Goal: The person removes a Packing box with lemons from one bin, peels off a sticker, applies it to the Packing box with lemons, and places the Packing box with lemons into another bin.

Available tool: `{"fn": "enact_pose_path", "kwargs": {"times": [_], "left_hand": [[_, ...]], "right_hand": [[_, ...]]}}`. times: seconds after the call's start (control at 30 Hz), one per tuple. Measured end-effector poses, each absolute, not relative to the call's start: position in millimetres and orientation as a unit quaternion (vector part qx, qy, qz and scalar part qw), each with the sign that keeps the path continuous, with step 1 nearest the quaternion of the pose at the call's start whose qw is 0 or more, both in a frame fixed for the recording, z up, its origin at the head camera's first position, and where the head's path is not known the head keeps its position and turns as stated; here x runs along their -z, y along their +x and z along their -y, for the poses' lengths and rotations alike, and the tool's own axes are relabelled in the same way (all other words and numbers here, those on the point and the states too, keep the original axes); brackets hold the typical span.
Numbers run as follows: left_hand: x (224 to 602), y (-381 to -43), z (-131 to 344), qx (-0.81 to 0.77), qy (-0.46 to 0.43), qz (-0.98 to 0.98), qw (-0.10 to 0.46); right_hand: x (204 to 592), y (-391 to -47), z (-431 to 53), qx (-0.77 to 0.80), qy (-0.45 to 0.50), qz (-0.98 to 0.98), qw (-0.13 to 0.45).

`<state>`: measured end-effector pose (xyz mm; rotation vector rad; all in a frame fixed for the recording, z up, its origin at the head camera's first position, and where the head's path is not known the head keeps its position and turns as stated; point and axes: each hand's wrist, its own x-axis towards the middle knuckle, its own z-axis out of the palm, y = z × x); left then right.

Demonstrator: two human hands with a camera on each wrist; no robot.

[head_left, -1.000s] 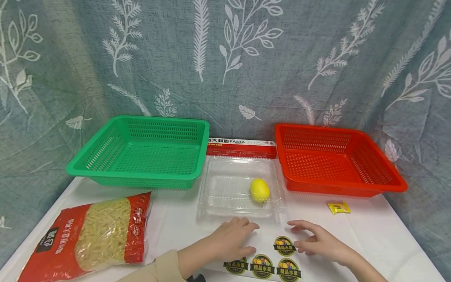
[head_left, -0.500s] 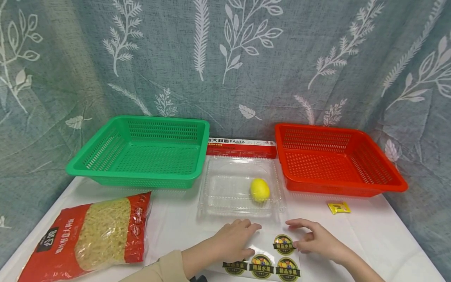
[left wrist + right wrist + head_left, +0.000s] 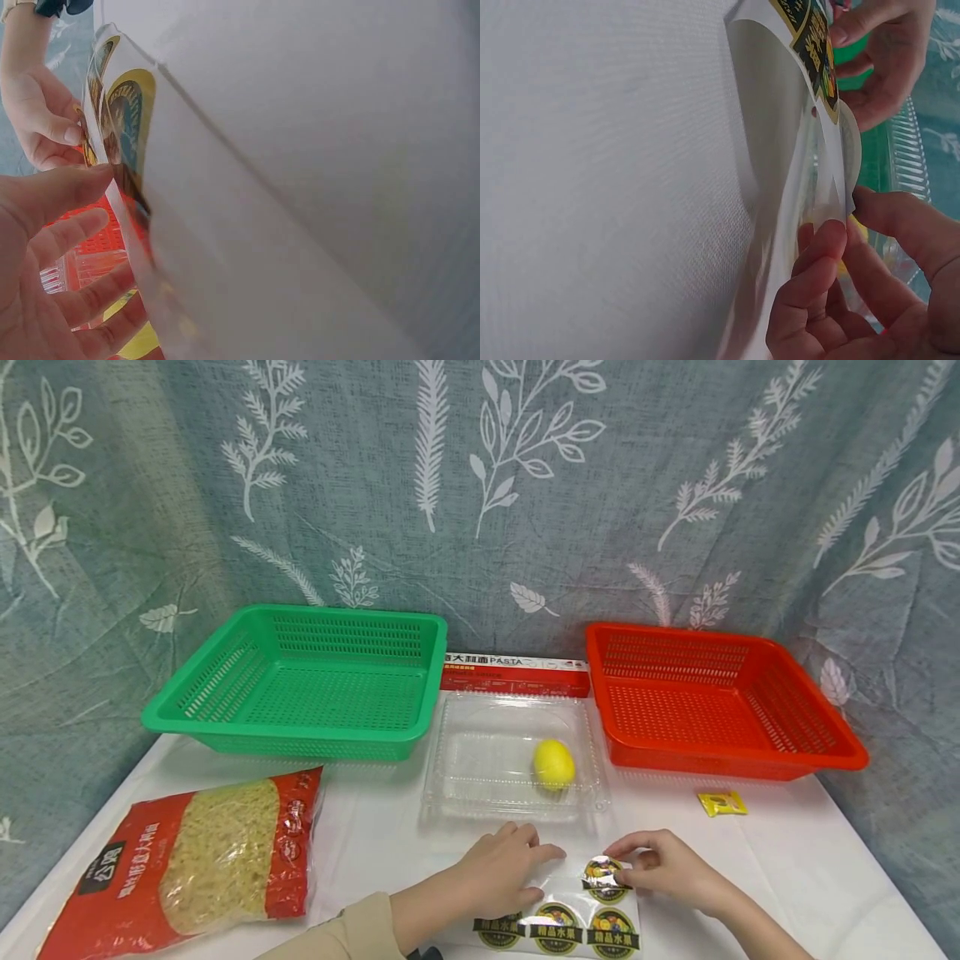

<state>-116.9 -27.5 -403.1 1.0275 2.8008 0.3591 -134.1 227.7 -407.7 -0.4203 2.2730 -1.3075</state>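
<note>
A white sheet [image 3: 566,887] of round black-and-gold fruit stickers lies on the table in the head view. My right hand [image 3: 663,870] pinches the edge of the upper right sticker [image 3: 600,868], which catches the light. In the right wrist view that sticker's pale rim [image 3: 852,142] stands lifted from the sheet, with thumb and fingers at its end. My left hand [image 3: 498,872] rests over the sheet's left part, fingers spread, partly covering one sticker. In the left wrist view its thumb [image 3: 82,187] touches the sheet beside the stickers.
Beyond the hands sits a clear plastic box [image 3: 487,760] with a lemon [image 3: 553,765]. A green basket [image 3: 300,747] and a red basket [image 3: 735,764] flank it, with a pasta box [image 3: 517,678] between. A pasta bag [image 3: 217,852] lies left, a small yellow packet [image 3: 722,802] right.
My right fingers have moved in from beside the upper right sticker and now pinch its edge, which lifts and shines. My left hand shifts slightly, its forefinger reaching a little further right.
</note>
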Motion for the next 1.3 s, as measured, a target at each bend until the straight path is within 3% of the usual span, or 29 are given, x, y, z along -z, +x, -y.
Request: {"fn": "enact_pose_path", "kwargs": {"times": [0.9,1.3], "left_hand": [[406.8,-115.8,22.8,-0.048,0.342,-0.936,0.076],[408.3,-115.2,22.3,-0.051,0.339,-0.936,0.081]], "right_hand": [[411.6,-135.6,-226.9,0.457,-0.163,-0.848,0.214],[404.9,-135.9,-233.1,0.447,-0.158,-0.864,0.167]]}}
